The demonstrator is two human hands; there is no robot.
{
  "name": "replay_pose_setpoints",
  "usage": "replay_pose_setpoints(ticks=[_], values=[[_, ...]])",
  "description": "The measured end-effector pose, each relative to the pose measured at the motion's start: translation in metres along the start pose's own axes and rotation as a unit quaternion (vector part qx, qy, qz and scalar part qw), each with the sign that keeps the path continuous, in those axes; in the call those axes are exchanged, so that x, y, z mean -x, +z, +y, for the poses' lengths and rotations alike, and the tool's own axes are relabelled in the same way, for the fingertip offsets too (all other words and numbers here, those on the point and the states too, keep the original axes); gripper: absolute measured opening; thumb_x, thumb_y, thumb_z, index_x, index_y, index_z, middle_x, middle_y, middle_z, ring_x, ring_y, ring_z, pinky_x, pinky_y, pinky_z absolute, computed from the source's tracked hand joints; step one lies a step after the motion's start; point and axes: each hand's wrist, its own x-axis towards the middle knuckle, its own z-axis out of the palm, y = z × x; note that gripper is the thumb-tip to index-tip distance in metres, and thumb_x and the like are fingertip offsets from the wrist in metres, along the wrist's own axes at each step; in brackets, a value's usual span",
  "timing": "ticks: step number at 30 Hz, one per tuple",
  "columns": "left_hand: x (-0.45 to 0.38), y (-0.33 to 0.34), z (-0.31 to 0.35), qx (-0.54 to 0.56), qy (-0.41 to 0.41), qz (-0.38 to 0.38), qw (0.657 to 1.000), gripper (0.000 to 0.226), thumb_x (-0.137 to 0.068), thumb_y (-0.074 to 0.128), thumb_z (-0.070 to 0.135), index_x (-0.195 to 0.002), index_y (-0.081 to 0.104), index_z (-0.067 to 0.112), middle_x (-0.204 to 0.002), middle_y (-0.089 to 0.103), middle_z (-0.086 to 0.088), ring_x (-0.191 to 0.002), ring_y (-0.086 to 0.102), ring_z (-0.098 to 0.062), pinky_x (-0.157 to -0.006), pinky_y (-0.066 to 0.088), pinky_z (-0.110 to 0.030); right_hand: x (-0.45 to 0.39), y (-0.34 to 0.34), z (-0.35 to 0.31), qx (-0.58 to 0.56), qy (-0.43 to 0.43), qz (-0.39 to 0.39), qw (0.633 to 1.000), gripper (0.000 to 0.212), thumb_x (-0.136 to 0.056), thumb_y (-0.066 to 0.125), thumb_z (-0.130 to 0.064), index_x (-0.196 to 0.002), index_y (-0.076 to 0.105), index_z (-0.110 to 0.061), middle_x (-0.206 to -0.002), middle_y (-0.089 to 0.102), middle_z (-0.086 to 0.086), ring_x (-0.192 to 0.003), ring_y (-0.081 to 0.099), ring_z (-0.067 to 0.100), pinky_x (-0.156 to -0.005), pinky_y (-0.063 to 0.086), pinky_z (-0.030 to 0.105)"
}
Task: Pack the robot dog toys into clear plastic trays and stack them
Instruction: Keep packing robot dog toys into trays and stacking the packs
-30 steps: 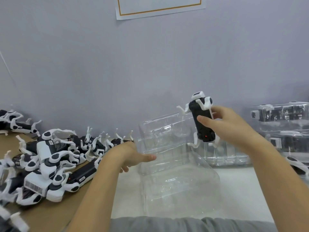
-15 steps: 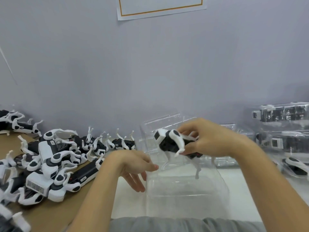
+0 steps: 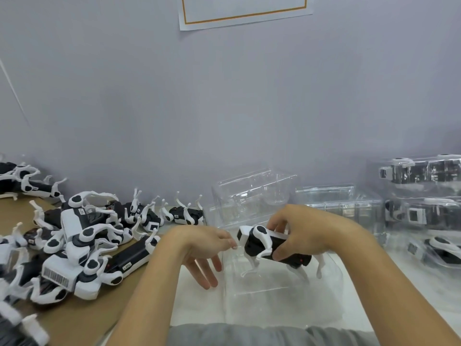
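Note:
My right hand (image 3: 306, 233) grips a black-and-white robot dog toy (image 3: 264, 245) by its body, legs hanging down, just above the open clear plastic tray (image 3: 274, 295) in front of me. The tray's hinged lid (image 3: 252, 193) stands up behind it. My left hand (image 3: 199, 248) hovers at the tray's left edge with fingers spread, its fingertips near the toy's head, holding nothing. A heap of loose robot dog toys (image 3: 82, 240) lies on brown cardboard to the left.
Packed clear trays (image 3: 424, 196) are stacked at the right, with another tray (image 3: 436, 248) below them. Empty clear trays (image 3: 341, 203) stand against the grey wall. A paper sheet (image 3: 244, 8) hangs on the wall above.
My right hand has turned the toy from upright to level and lowered it over the tray. My left hand let go of the tray edge and spread its fingers.

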Motion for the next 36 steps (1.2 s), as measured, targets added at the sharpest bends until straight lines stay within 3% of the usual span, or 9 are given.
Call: replay_pose_setpoints(ticks=[3,5,13,17,21,26,29,33,36], values=[[0.000,-0.001,0.001,-0.012,0.002,0.005,1.000,0.031,-0.107,0.039,0.039,-0.131,0.054,0.027,-0.114,0.062,-0.014,-0.084,0.074,-0.028,-0.068,0.064,-0.038,0.000,-0.004,0.000,-0.011,-0.007,0.022,1.000,0.040,-0.075,0.081,-0.013,-0.106,0.071,-0.036,-0.080,0.060,-0.020,-0.068,0.063,0.005,-0.059,0.048,0.022],[-0.001,0.000,0.002,-0.017,0.003,0.010,1.000,0.031,-0.107,0.039,0.038,-0.131,0.055,0.026,-0.113,0.062,-0.013,-0.085,0.073,-0.028,-0.068,0.064,-0.038,0.000,-0.008,0.000,0.000,-0.008,0.041,0.999,0.047,-0.073,0.080,-0.006,-0.106,0.073,-0.037,-0.083,0.059,-0.021,-0.074,0.060,0.004,-0.062,0.047,0.023],[-0.001,0.002,0.003,-0.021,-0.002,0.017,1.000,0.033,-0.108,0.036,0.038,-0.131,0.055,0.023,-0.117,0.061,-0.013,-0.091,0.071,-0.029,-0.077,0.063,-0.044,-0.009,0.015,0.001,0.018,-0.003,-0.022,1.000,0.041,-0.076,0.083,-0.025,-0.112,0.067,-0.036,-0.104,0.063,-0.015,-0.072,0.067,0.009,-0.048,0.043,0.017],[-0.003,0.002,0.000,0.015,0.003,0.013,1.000,0.038,-0.106,0.036,0.044,-0.127,0.058,0.020,-0.120,0.059,-0.011,-0.106,0.066,-0.029,-0.083,0.062,-0.046,-0.012,0.016,0.007,-0.019,-0.015,0.001,1.000,0.040,-0.071,0.087,-0.026,-0.104,0.068,-0.037,-0.093,0.063,-0.018,-0.076,0.066,0.006,-0.051,0.046,0.017],[-0.013,0.001,-0.010,0.045,0.046,-0.001,0.998,0.048,-0.097,0.044,0.063,-0.119,0.065,0.025,-0.109,0.065,-0.002,-0.101,0.065,-0.021,-0.089,0.060,-0.039,-0.016,0.019,0.013,-0.052,-0.029,0.025,0.998,0.033,-0.066,0.088,-0.027,-0.093,0.073,-0.039,-0.087,0.069,-0.018,-0.078,0.068,0.006,-0.055,0.055,0.021],[-0.034,0.004,-0.025,0.068,0.110,0.072,0.989,0.052,-0.094,0.051,0.063,-0.125,0.064,0.024,-0.124,0.064,0.005,-0.110,0.065,-0.010,-0.100,0.054,-0.038,-0.020,0.033,0.018,-0.108,-0.057,0.060,0.991,0.028,-0.068,0.083,-0.030,-0.091,0.075,-0.044,-0.083,0.071,-0.019,-0.078,0.069,0.010,-0.058,0.055,0.020],[-0.045,0.010,-0.031,0.120,0.167,0.118,0.972,0.041,-0.094,0.054,0.058,-0.115,0.072,0.028,-0.117,0.071,0.006,-0.110,0.065,-0.011,-0.105,0.048,-0.037,-0.022,0.041,0.020,-0.152,-0.073,0.101,0.981,0.027,-0.069,0.083,-0.030,-0.090,0.076,-0.044,-0.081,0.071,-0.018,-0.079,0.067,0.013,-0.067,0.057,0.026],[-0.056,0.030,-0.031,0.239,0.230,0.176,0.927,0.028,-0.099,0.058,0.035,-0.081,0.078,0.025,-0.090,0.073,0.013,-0.087,0.065,-0.002,-0.080,0.050,-0.021,-0.027,0.046,0.019,-0.155,-0.084,0.114,0.978,0.028,-0.070,0.080,-0.028,-0.091,0.076,-0.045,-0.079,0.071,-0.013,-0.076,0.065,0.012,-0.065,0.057,0.027],[-0.061,0.040,-0.029,0.315,0.246,0.205,0.893,0.028,-0.087,0.065,0.037,-0.071,0.073,0.016,-0.079,0.068,0.001,-0.077,0.062,-0.013,-0.082,0.053,-0.034,-0.028,0.047,0.018,-0.147,-0.080,0.123,0.978,0.029,-0.070,0.079,-0.026,-0.093,0.076,-0.044,-0.079,0.072,-0.014,-0.077,0.066,0.010,-0.071,0.059,0.030]])
